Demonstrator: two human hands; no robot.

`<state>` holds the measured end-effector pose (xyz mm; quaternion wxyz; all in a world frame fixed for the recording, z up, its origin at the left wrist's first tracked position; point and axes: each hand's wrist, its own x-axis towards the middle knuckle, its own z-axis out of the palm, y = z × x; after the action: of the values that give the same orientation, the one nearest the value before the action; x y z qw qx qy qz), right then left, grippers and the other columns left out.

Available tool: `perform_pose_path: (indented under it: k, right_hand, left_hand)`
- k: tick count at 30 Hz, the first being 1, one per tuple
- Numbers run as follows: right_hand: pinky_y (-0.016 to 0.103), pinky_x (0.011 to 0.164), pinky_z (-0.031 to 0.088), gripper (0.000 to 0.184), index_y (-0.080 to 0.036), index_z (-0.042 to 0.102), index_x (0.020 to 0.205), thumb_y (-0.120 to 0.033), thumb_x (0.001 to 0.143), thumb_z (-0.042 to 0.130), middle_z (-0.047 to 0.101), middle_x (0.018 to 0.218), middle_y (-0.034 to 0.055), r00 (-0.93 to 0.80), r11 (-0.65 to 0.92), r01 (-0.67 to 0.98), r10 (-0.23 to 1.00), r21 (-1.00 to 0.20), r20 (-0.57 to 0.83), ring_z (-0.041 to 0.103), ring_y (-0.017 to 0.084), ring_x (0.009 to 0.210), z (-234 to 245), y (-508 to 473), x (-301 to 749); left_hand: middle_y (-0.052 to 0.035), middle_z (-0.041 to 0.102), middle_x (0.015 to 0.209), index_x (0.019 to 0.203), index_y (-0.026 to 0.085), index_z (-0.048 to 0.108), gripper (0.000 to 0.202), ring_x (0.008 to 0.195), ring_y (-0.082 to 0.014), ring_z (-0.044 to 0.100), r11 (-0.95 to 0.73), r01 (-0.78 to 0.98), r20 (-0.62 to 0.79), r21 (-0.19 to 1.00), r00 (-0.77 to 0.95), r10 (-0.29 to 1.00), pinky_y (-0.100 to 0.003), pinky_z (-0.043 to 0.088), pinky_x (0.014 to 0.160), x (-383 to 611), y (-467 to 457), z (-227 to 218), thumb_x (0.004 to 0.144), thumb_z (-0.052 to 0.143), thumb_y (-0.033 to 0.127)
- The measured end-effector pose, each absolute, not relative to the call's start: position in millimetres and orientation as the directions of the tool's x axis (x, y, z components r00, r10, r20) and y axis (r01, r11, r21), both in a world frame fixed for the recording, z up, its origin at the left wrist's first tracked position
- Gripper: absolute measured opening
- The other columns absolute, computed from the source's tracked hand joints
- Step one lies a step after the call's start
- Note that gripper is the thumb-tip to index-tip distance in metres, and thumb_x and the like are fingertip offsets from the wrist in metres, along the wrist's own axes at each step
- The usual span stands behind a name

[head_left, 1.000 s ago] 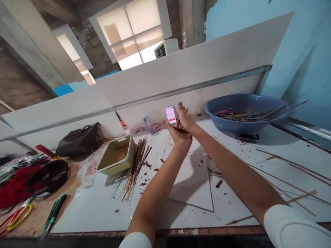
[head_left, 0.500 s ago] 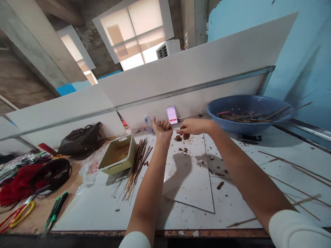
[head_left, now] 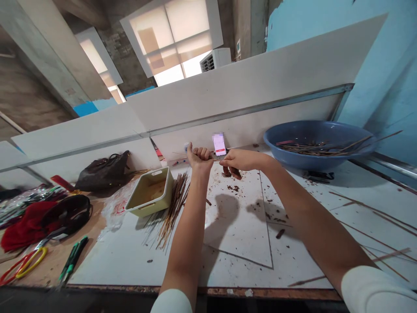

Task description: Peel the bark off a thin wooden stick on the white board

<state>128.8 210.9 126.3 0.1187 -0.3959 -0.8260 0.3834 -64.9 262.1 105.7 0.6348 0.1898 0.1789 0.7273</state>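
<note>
Head view: we see a thin stick (head_left: 216, 160) held level between our hands, above the back of a white board (head_left: 247, 256). Our left hand (head_left: 199, 157) is closed in a fist around one end, and our right hand (head_left: 243, 159) grips the other end with its fingers curled. A phone (head_left: 219, 144) with a blurred screen stands just beyond at 12 o'clock, and brown scraps (head_left: 232, 172) lie at 6 o'clock. A bundle of sticks (head_left: 174, 208) lies at 7 o'clock, a yellow tray (head_left: 150, 207) sits at 8 o'clock, and a blue bowl (head_left: 312, 159) holding more sticks sits at 3 o'clock
</note>
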Motion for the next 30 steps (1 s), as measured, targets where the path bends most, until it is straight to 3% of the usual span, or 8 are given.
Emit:
perform_pose_path:
  k: [7,16,26,30]
  right_hand:
    - [0.036,0.070,0.051,0.074,-0.018,0.077,0.084,-0.082,0.102,0.045,0.071,0.056,0.0093,-0.667,0.417,0.546,0.741,-0.727,-0.076,0.066,0.023,0.061,128.0,208.2,127.7]
    - [0.034,0.064,0.049,0.070,-0.017,0.076,0.085,-0.075,0.106,0.044,0.073,0.059,0.0092,-0.636,0.394,0.592,0.764,-0.703,-0.108,0.064,0.021,0.055,132.3,202.6,125.4]
    - [0.032,0.069,0.046,0.061,-0.016,0.078,0.091,-0.067,0.108,0.049,0.069,0.056,0.0054,-0.618,0.356,0.650,0.761,-0.671,-0.195,0.065,0.020,0.060,153.4,182.0,137.7]
    - [0.033,0.068,0.044,0.062,-0.016,0.078,0.088,-0.071,0.105,0.052,0.070,0.057,0.0062,-0.600,0.344,0.681,0.768,-0.647,-0.223,0.064,0.020,0.058,158.2,179.6,144.2]
  left_hand:
    - [0.0096,0.016,0.043,0.055,0.023,0.016,0.072,0.040,-0.0071,0.009,-0.085,-0.852,-0.017,0.517,-0.110,0.994,-0.023,0.016,0.036,-66.9,260.5,108.2,0.113,0.053,0.046]
    - [0.0092,0.014,0.043,0.055,0.023,0.013,0.071,0.040,-0.0073,0.008,-0.053,-0.865,0.021,0.498,-0.049,0.999,-0.025,0.015,0.037,-68.0,261.9,107.7,0.116,0.046,0.037]
    - [0.0102,0.010,0.046,0.057,0.023,0.008,0.080,0.042,-0.0070,0.009,-0.151,-0.779,0.128,0.609,-0.092,0.988,-0.022,0.019,0.037,-105.4,272.1,107.7,0.110,0.059,0.053]
    - [0.0101,0.009,0.047,0.055,0.023,0.010,0.078,0.042,-0.0072,0.008,-0.143,-0.807,0.132,0.573,-0.081,0.988,-0.023,0.018,0.037,-106.2,273.4,107.3,0.112,0.054,0.053]
